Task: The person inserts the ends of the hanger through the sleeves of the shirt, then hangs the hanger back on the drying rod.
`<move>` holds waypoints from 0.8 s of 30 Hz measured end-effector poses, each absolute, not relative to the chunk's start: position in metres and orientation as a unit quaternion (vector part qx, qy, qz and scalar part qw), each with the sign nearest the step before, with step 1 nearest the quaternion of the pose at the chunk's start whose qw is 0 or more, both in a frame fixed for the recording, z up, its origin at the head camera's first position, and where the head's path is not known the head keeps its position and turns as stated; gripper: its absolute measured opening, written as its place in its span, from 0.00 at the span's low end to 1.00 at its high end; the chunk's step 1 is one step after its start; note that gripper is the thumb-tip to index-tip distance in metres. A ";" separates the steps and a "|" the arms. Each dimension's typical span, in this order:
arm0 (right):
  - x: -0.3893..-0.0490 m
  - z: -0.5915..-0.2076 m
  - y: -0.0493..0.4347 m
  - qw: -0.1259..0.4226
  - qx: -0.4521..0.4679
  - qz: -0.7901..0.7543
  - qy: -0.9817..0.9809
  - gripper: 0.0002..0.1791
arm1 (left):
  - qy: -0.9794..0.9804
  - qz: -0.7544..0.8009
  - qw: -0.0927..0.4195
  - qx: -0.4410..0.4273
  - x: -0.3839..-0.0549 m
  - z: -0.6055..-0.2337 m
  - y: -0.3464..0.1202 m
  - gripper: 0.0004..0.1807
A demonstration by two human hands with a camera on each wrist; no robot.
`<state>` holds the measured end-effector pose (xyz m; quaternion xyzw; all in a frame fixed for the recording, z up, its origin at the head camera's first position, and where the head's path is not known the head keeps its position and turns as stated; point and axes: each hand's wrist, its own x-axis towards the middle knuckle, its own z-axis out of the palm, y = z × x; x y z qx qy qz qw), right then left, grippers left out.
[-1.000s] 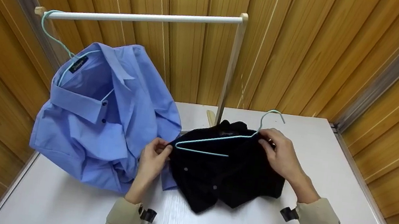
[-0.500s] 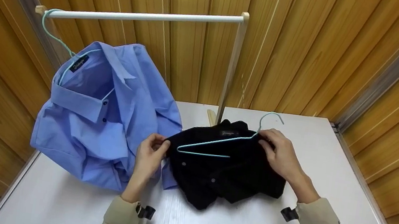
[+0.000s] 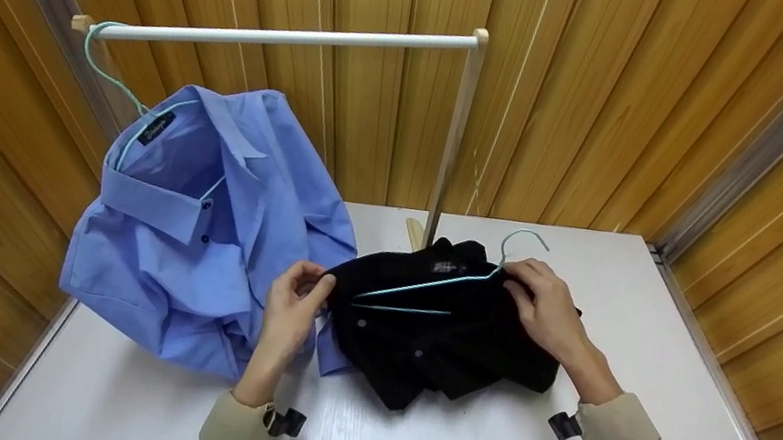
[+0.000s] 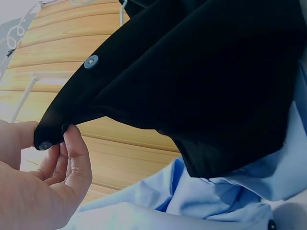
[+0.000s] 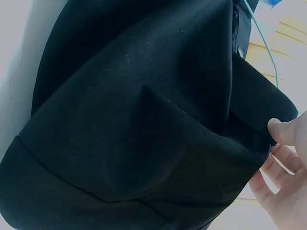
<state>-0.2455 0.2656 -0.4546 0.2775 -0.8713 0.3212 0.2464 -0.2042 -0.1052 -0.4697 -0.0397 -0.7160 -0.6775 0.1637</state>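
In the head view a black shirt [image 3: 388, 363] with buttons is held up over the table. My left hand [image 3: 285, 312] pinches its collar edge on the left; in the left wrist view thumb and fingers grip the cloth beside a button [image 4: 46, 145]. My right hand [image 3: 549, 313] pinches the collar's other side, and the right wrist view shows the thumb on the collar flap [image 5: 261, 98]. A light teal wire hanger [image 3: 421, 285] lies partly inside the neck opening, its hook [image 3: 526, 232] standing out beside my right fingers. The hanger's left bend and right arm are hidden by the shirt.
A blue shirt [image 3: 150, 271] hangs by another teal hanger [image 3: 91, 55] from the white bar [image 3: 294, 37] of a small rack, on the left. The rack's post [image 3: 453, 145] stands behind the black shirt. Wood-panelled walls [image 3: 605, 89] enclose the white table [image 3: 651, 315].
The hanger has dropped slightly, its hook lower and further left, and its left bend has slipped out of sight in the black shirt. My left hand has shifted slightly up and left.
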 end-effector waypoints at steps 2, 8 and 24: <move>-0.245 -0.455 0.265 0.245 0.274 0.319 -0.873 0.11 | -0.713 -0.681 0.161 -0.046 -0.203 -0.468 -0.104 0.06; -0.244 -0.456 0.261 0.249 0.266 0.312 -0.878 0.11 | -0.713 -0.677 0.165 -0.078 -0.197 -0.461 -0.100 0.07; -0.247 -0.461 0.252 0.273 0.266 0.295 -0.876 0.10 | -0.739 -0.639 0.166 -0.132 -0.187 -0.453 -0.082 0.06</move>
